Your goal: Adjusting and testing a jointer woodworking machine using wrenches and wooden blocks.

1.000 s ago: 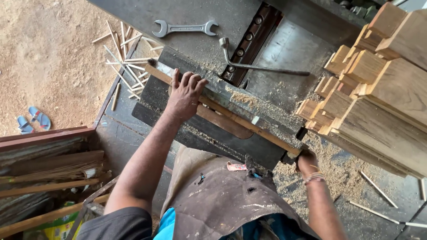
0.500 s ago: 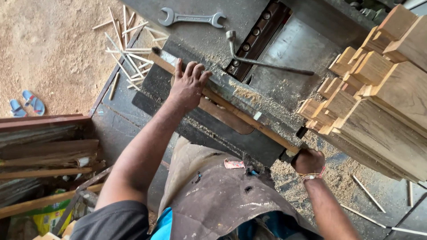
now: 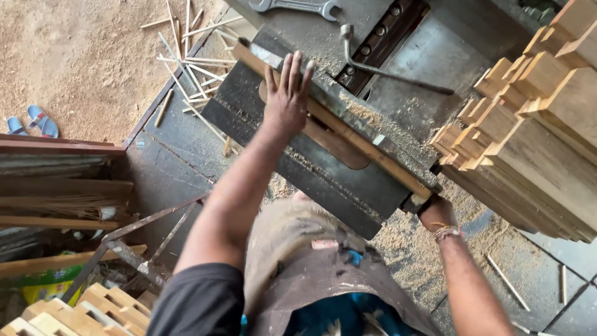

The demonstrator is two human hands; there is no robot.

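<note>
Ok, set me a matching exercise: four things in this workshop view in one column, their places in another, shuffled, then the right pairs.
Things:
1. spanner
2. left hand
3. blue sandals
4. stacked wood blocks

Places:
A. on the sawdust floor, far left
B. flat on the long wooden strip
C. piled at the right
D. on the grey machine top, upper edge

Pairs: 1-D, 2-B, 3-A, 4-C

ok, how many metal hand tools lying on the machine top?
2: a double-ended wrench at the top edge, partly cut off by the frame, and a bent socket-type crank wrench just right of the left hand. Others may be hidden.
</note>
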